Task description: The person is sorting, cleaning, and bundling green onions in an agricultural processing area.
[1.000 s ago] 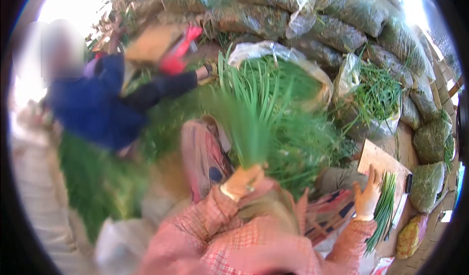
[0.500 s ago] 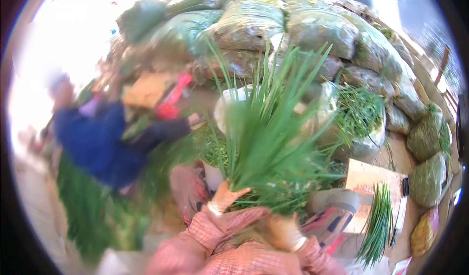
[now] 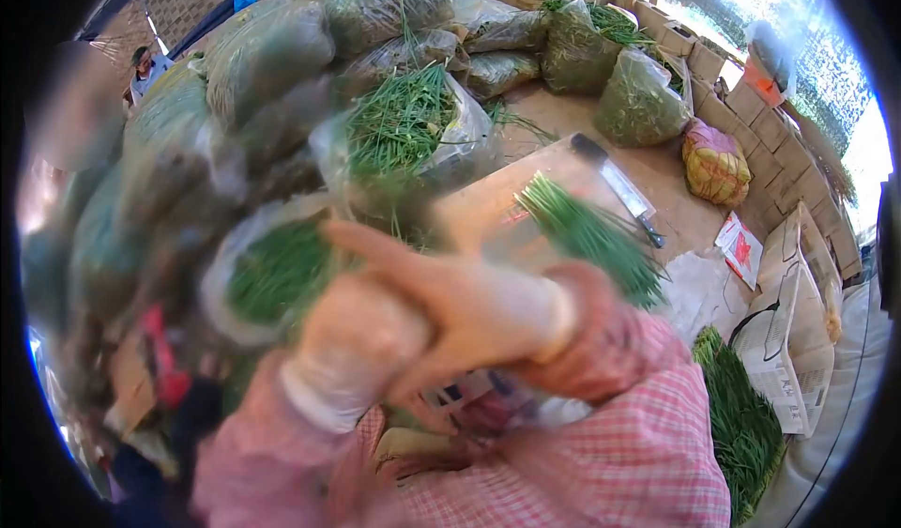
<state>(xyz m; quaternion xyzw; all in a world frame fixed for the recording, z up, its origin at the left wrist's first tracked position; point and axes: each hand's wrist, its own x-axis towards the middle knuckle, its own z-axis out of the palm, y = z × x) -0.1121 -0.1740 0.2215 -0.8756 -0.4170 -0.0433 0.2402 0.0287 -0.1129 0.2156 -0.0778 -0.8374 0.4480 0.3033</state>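
My left hand (image 3: 364, 326) and my right hand (image 3: 474, 310) are close together in front of my chest, both smeared by motion. Pale cuffs circle both wrists. The right hand overlaps the left, one finger or thumb stretched toward the upper left. The left hand looks rounded; its fingers are mostly hidden, and I cannot tell what, if anything, it holds. Just beyond them is a white bag (image 3: 218, 289) with cut green leaves (image 3: 282, 270) inside. To the right, a bundle of long green stalks (image 3: 596, 242) lies on a board (image 3: 479, 209), pale ends toward the upper left.
A large knife (image 3: 619, 185) lies at the board's far right edge. Another open bag of greens (image 3: 404, 120) stands ahead. Stuffed sacks (image 3: 263, 59) are piled left and behind. At right are a white crate (image 3: 784, 350) and loose greens (image 3: 741, 425). Another person (image 3: 147, 73) is far left.
My view has swung right. The tall leafy bunch that rose from my left hand no longer shows. My hands, apart before, are now together and nearer the camera.
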